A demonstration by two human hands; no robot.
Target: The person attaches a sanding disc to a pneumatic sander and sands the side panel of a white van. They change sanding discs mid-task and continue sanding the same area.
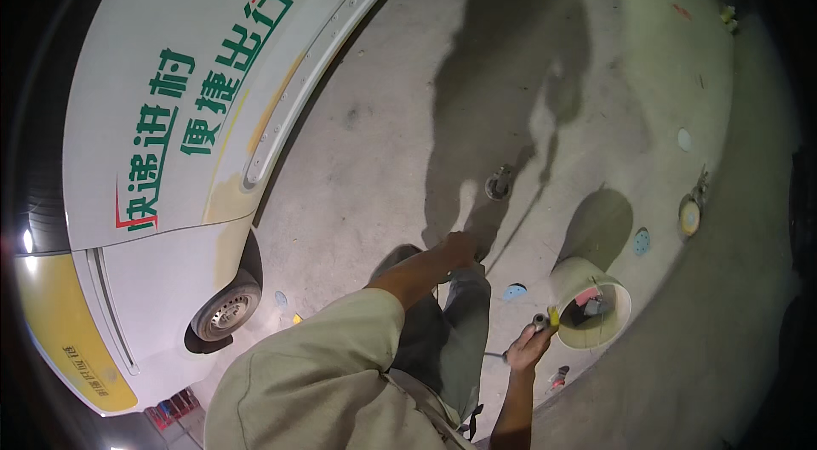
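Both hands are working apart from each other, the left hand (460, 248) reaching ahead over the trousered legs (464, 305) and the right hand (526, 350) bending up at the person's right. Right fingers are curling closed around a grey cylindrical piece (540, 322), its round end pointing up and forward out of the fist, perhaps because a wrapped grip is keeping it steady. Left fingers are facing away from view, so I cannot tell how far open they are or whether they are holding anything.

So the cylindrical piece is lying within the right hand, well apart from the left hand and to its right. A yellow piece (554, 316) is showing just beside its end; whether the two are joined, I cannot tell. A thin dark line (494, 355) is ending near the right hand, possibly a hose or cord.

Just beyond the right hand, a pale bucket (623, 314) is standing with its mouth upward, holding pink and grey pieces, likely placed there for easy reach. A blue disc (515, 290) is lying between the hands, slightly ahead of the right. Ahead of the left hand, a round tool (498, 184) is resting on the floor, while a white vehicle (170, 271) is standing well to its left.
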